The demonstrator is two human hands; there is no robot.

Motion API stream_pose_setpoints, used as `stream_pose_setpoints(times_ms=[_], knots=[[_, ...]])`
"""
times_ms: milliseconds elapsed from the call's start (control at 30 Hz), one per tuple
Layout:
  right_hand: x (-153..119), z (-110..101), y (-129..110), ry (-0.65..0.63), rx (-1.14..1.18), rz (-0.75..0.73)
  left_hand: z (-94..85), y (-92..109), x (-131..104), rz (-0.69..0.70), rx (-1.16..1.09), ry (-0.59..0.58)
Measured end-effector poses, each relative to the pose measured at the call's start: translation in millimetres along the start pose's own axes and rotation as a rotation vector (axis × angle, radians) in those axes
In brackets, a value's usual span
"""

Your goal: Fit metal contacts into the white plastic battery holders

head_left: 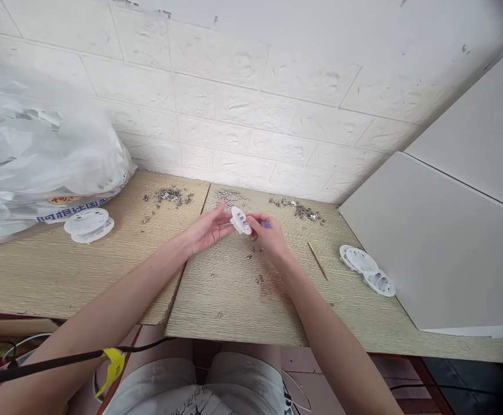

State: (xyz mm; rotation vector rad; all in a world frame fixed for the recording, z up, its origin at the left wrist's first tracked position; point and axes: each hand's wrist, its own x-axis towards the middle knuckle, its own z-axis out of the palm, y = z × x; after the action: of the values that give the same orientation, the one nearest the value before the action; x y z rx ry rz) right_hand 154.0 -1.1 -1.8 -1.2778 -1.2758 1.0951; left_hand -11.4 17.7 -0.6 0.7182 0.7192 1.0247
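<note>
- Clock centres on your white disc [239, 220], 6 toward you.
- Desk [229, 297]: front edge at 6, seam running to 7; stretch toward you dotted with loose metal bits [259, 279].
- Wall [243, 144] bounds 12; white cabinet [454, 253] bounds 3; plastic bag [48, 150] bulges at 10.
- Metal piles around 10, 12 and between 2 and 3. Stick [318, 261] at 4.
- Disc stacks: 9; another between 3 and 4, by the cabinet.
- Your right grip [271, 233] pinches the disc, tilted, at its 10; bluish item [265, 225] there too, partly hidden.
- Your left grip [210, 227] grasps its edge with fingertips, disc toward 2–3.
</note>
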Motion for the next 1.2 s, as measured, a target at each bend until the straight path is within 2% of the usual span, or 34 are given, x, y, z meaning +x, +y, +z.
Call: stream_pose_setpoints(times_ms=[267, 367, 533, 667, 900, 1067, 1200], knots=[[-1.0, 1.9, 1.6, -0.098, 0.196, 0.071, 0.5, -2.8, -1.7, 0.031, 0.087, 0.038], [-1.9, 1.6, 0.2, -0.117, 0.19, 0.076, 0.4, -3.4, -2.7, 0.078, 0.129, 0.0], [-1.2, -1.1, -0.1, -0.056, 0.13, 0.081, 2.6, -2.3, -4.2, 0.116, 0.261, -0.01], [0.4, -2.5, 3.3, 0.009, -0.011, -0.05, 3.4, -1.9, -4.4, 0.158, 0.44, -0.007], [-0.3, -1.6, 3.5, 0.021, -0.238, -0.267, -3.5, -7.1, 0.5, 0.259, 0.672, -0.046], [-7.9, -0.6, -3.6, 0.013, -0.459, -0.568, -3.1, -7.4, -3.3, 0.502, 0.872, 0.024], [-12.1, -0.2, -6.0, -0.047, -0.476, -0.728, -3.9, -6.1, -7.6, 0.679, 0.993, 0.052]])
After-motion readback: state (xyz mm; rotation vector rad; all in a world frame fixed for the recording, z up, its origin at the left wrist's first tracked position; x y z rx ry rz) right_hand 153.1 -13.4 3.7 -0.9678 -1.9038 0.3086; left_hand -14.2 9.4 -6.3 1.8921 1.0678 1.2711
